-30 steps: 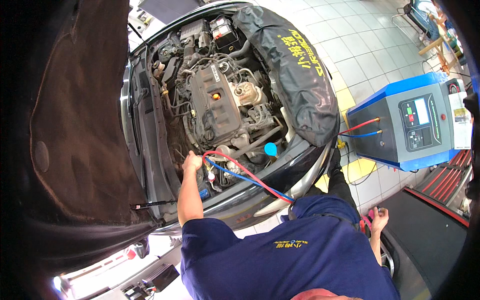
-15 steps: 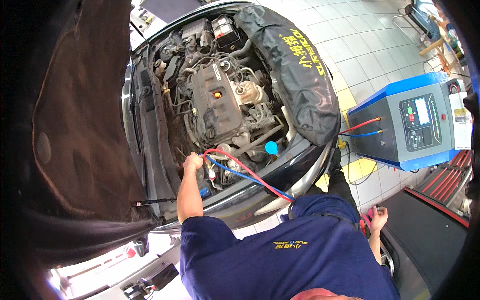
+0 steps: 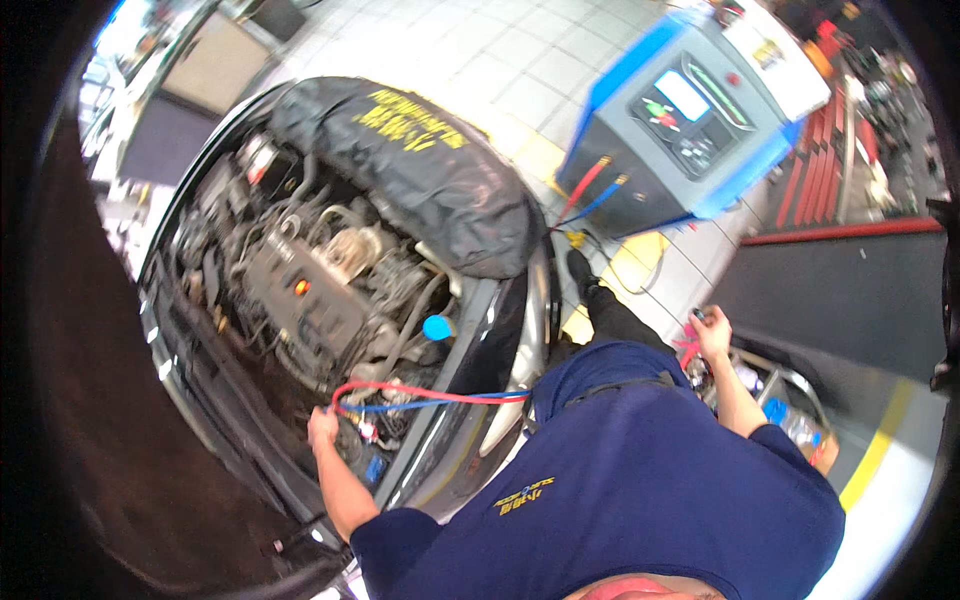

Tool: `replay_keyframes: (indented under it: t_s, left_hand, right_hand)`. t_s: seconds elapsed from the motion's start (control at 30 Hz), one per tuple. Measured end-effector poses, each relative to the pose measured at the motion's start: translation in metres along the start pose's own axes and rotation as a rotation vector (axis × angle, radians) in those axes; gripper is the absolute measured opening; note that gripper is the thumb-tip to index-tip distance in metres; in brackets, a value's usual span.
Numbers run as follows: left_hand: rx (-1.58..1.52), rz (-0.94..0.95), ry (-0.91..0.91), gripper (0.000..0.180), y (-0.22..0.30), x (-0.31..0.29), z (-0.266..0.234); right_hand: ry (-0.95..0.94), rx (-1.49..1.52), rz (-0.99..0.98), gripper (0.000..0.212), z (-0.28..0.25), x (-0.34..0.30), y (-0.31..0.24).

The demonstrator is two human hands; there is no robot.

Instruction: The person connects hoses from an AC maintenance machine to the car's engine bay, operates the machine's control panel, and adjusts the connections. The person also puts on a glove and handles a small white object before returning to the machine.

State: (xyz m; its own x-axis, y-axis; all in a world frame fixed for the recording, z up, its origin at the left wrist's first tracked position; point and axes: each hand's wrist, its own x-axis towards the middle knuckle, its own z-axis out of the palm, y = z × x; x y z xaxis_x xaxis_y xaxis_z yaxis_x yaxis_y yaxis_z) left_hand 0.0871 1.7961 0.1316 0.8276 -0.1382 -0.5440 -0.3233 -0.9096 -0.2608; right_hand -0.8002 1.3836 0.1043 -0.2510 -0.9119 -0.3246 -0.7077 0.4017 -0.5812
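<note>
At the near left corner of the open engine bay (image 3: 330,300), my left hand (image 3: 322,425) is closed around the end of a red hose (image 3: 430,388) and a blue hose (image 3: 410,406). Its fingertips are partly hidden by the hoses, which loop right over the car's front edge. Away to the right, my right hand (image 3: 712,332) is closed on a small dark object (image 3: 699,314) too small to name. It is over a cart (image 3: 800,385), next to something pink (image 3: 687,345). A blue round cap (image 3: 438,327) stands among the engine parts.
A grey and blue service machine (image 3: 680,110) with a screen stands beyond the car, with red and blue hoses on its side. A black cover (image 3: 420,180) drapes the car's front. The raised hood (image 3: 90,400) fills the left. A dark tool cabinet (image 3: 850,290) is at right.
The view has swung right, so the car sits further left and more of the cart shows. My left hand stays at the hoses; my right hand is still closed on the small dark object.
</note>
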Motion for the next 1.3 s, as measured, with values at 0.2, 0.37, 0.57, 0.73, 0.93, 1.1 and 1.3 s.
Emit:
replay_keyframes:
  t_s: [0.2, 0.37, 0.57, 0.73, 0.93, 1.1, 1.3]
  left_hand:
    - [-0.601, -0.362, -0.227, 0.061, -0.006, 0.031, 0.018]
    - [-1.249, -0.781, -0.487, 0.050, 0.002, 0.031, 0.009]
    - [-0.200, -0.195, -0.013, 0.073, 0.011, 0.011, 0.008]
    - [-0.433, -0.204, 0.000, 0.060, 0.001, 0.037, 0.022]
    - [-1.123, -0.700, -0.512, 0.046, -0.005, 0.048, 0.012]
    - [-1.356, -0.732, -0.660, 0.045, -0.013, 0.038, 0.007]
    - [-1.398, -0.733, -0.744, 0.050, -0.012, 0.042, 0.011]
  right_hand:
    - [0.011, -0.125, 0.038, 0.041, -0.011, -0.013, -0.015]
    - [-0.008, -0.105, 0.095, 0.043, -0.014, -0.019, -0.023]
    - [0.011, -0.103, 0.085, 0.041, -0.014, -0.021, -0.031]
    - [-0.002, -0.144, 0.107, 0.041, -0.015, -0.018, -0.038]
    - [0.007, -0.126, 0.057, 0.039, -0.013, -0.013, -0.044]
    - [-0.026, -0.121, 0.066, 0.039, -0.006, -0.012, -0.046]
    - [-0.035, -0.147, 0.052, 0.040, 0.001, -0.013, -0.048]
